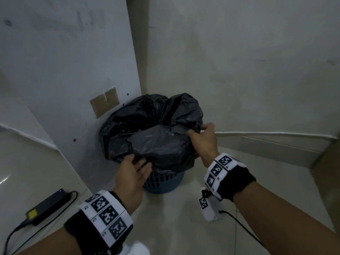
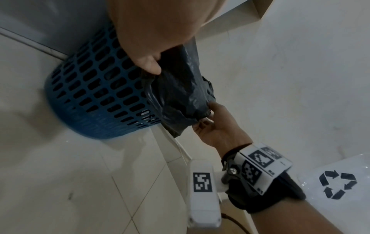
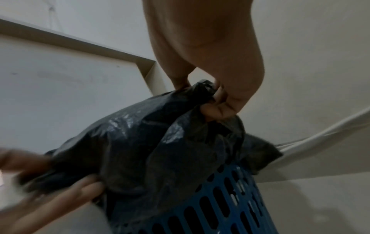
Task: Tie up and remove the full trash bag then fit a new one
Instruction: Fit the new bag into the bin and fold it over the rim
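A black trash bag (image 1: 150, 129) lines a blue perforated basket (image 1: 161, 183) standing on the floor in a corner. The bag's mouth is open and its edge folds down over the basket's rim. My right hand (image 1: 195, 132) pinches a bunched part of the bag's right edge, seen close in the right wrist view (image 3: 216, 101). My left hand (image 1: 139, 162) is at the near-left edge, with straight fingers under the overhanging fold and the thumb (image 2: 149, 64) on the plastic (image 2: 180, 98). The left hand (image 3: 60, 186) is blurred in the right wrist view.
A white panel (image 1: 73, 70) stands right behind the basket on the left, and a wall with a skirting (image 1: 276, 135) on the right. A black power adapter (image 1: 47, 207) with its cable lies on the floor at left. A pale bag with a recycling symbol (image 2: 338, 185) lies nearby.
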